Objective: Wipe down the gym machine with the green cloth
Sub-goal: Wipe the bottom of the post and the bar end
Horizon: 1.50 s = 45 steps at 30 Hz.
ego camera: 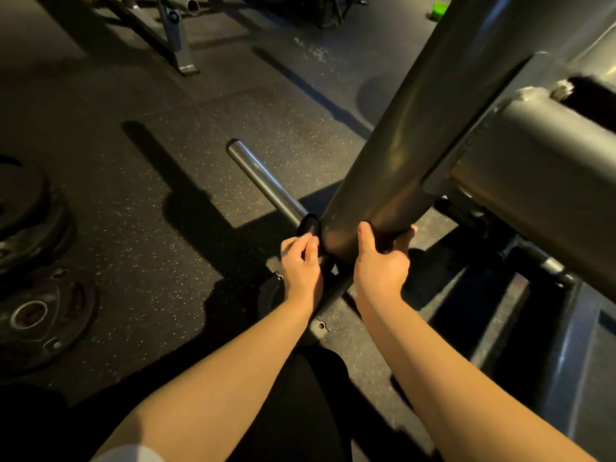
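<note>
Thick dark grey steel machine tube (400, 155) slopes from both hands up and away rightward. Right hand (381, 261) wraps its low end; left hand (301, 261) curls just left of it, grip unclear. A small bright green thing (439, 10), possibly the cloth, lies far beyond the tube

A black weight plate (46, 315) lay flat on the speckled rubber floor (200, 145). A second plate stack (26, 211) lay just beyond it. A grey rack frame (176, 38) stood farther back.
</note>
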{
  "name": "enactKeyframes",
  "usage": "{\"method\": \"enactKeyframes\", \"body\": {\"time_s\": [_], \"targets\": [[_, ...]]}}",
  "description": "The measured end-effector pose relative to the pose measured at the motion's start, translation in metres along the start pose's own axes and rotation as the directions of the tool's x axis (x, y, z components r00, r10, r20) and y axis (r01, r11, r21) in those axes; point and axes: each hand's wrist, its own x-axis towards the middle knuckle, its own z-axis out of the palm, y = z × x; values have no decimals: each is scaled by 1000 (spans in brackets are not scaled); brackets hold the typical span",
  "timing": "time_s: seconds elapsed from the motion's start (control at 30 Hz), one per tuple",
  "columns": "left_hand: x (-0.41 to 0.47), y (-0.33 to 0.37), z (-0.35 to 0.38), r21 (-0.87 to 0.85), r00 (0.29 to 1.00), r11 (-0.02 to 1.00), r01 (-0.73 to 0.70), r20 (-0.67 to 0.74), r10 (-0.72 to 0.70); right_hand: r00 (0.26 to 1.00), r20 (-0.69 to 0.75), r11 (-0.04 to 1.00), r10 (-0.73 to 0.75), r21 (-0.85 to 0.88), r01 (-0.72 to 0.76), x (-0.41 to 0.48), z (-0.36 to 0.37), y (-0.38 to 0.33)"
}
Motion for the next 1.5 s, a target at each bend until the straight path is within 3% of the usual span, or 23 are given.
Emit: {"method": "enactKeyframes", "body": {"time_s": [0.17,0.43,0.53,0.6,0.77,0.87,0.93,1.03,1.1,1.17,1.23,1.37,1.43,1.5], "targets": [[4,5,4,-24,992,992,124,-31,-124,1000,-25,1000,-10,11,10,-7,2,0],[-12,3,2,-11,999,999,-37,0,37,999,-34,999,26,39,-25,-11,2,-7],[3,-20,-8,88,985,981,170,-32,-168,999,-28,999,26,39,-25,-11,1,-7],[1,-29,-12,103,976,970,218,-31,-216,999,-24,999,34,15,-34,-12,1,-6],[-10,19,2,-59,1000,998,4,24,-2,999,-30,1000,10,4,-10,-9,1,-5],[-10,23,3,-60,995,994,-93,31,95,999,-30,999,27,19,-27,-7,1,-2],[-5,8,1,-10,998,998,-58,-5,58,999,-35,1000,20,19,-19,-6,1,-1],[-1,-15,-7,87,990,986,140,-23,-139,999,-35,999,32,-11,-32,-6,2,2],[-5,-13,-8,28,973,973,230,-20,-230,998,-38,999,41,16,-41,-7,3,3],[-8,8,-3,-51,988,987,154,-21,-156,998,-46,997,44,58,-42,-7,5,3],[-11,39,3,-86,1000,996,-26,6,27,998,-50,997,39,65,-36,-7,7,2],[-7,58,3,-92,950,950,-300,63,306,996,-75,998,52,33,-50,-6,7,2],[-3,37,0,-59,963,964,-260,51,263,996,-75,998,52,48,-49,-5,7,5],[4,13,-3,22,994,994,-104,39,104,996,-78,998,43,41,-40,-5,8,7]]}}
